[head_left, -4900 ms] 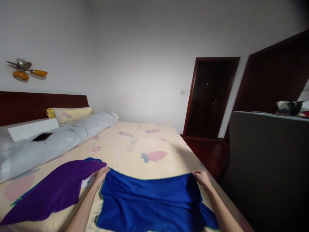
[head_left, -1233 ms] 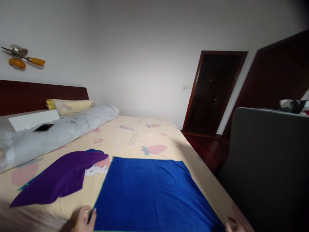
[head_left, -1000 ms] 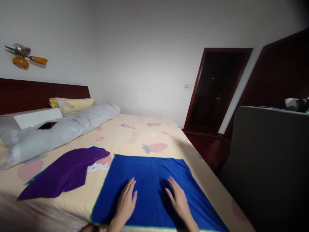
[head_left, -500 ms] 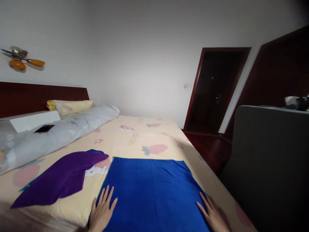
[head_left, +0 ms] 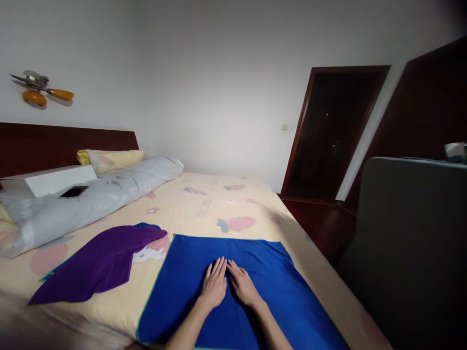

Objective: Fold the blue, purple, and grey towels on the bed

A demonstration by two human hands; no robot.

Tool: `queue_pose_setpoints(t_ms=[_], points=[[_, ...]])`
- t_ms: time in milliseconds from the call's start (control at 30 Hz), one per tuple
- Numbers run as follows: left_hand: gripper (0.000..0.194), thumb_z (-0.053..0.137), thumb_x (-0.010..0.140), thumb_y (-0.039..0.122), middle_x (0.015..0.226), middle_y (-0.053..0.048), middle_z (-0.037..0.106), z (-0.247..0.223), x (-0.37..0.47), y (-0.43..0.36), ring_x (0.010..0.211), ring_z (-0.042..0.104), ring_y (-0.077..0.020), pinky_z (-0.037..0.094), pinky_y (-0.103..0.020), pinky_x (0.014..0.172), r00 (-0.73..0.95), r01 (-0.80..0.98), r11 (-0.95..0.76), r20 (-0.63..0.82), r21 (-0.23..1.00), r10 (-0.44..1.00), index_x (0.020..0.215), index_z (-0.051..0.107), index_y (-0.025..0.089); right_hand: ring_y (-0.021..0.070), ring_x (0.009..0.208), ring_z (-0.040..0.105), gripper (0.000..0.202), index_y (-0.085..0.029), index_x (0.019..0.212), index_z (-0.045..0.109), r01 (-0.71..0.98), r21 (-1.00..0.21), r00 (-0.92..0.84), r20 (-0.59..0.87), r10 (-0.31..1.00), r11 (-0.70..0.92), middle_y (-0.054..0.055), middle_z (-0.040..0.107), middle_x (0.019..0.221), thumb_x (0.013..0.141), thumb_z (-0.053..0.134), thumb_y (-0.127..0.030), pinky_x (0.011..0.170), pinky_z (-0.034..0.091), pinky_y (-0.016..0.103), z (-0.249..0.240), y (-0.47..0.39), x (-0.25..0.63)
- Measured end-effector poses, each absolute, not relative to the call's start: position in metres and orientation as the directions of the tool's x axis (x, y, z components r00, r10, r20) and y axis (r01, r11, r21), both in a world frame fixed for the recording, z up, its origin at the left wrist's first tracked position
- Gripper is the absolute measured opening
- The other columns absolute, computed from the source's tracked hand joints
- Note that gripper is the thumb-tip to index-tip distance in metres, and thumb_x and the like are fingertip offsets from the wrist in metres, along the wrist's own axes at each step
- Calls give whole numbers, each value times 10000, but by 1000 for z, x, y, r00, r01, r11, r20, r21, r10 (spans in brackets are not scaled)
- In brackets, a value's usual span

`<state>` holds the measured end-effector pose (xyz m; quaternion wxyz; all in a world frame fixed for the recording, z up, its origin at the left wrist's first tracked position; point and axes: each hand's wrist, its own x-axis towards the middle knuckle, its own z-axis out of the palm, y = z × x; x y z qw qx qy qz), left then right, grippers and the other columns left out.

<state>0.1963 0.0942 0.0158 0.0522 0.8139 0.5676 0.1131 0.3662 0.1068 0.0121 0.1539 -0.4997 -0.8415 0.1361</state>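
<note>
A blue cloth (head_left: 175, 287) with a green edge lies spread on the bed, lightly creased toward its right side. My left hand (head_left: 215, 282) rests flat near the middle of it, palm down, holding nothing. Beside it, fingertips almost touching, my right hand (head_left: 242, 284) also lies palm down on the cloth with nothing in it. To the left is a crumpled purple cloth (head_left: 98, 262), with a bit of blue fabric (head_left: 148, 225) showing behind it.
The bed sheet (head_left: 204, 209) has strawberry prints. A long grey roll (head_left: 120, 192) lies near the headboard, with a phone (head_left: 74, 192) on it and a white box (head_left: 60, 180) behind. A pillow (head_left: 116, 160) is further back. A dark grey chair back (head_left: 408, 233) stands right.
Both hands have moved inward from the cloth's left and right edges to its middle and now lie side by side. The view has shifted slightly.
</note>
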Motion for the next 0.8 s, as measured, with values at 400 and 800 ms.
queue_pose_setpoints(t_ms=[400, 800], points=[[584, 228, 968, 504, 1595, -42, 210, 7, 90, 129, 1473, 167, -240, 143, -536, 1174, -35, 986, 19, 92, 165, 995, 1504, 277, 277, 231, 1476, 143, 665, -217, 1497, 273, 970, -218, 105, -14, 994, -105, 76, 208, 1594, 917, 284, -541, 1175, 145, 513, 7, 187, 503], [588, 225, 961, 534, 1593, -8, 210, 1, 86, 131, 1472, 167, -235, 145, -522, 1177, -53, 989, 39, 100, 141, 994, 1502, 266, 307, 298, 1182, 588, 512, -204, 1155, 668, 848, -416, 382, 48, 923, -329, 131, 666, 1231, 872, 377, -516, 995, 441, 496, -4, 231, 595]])
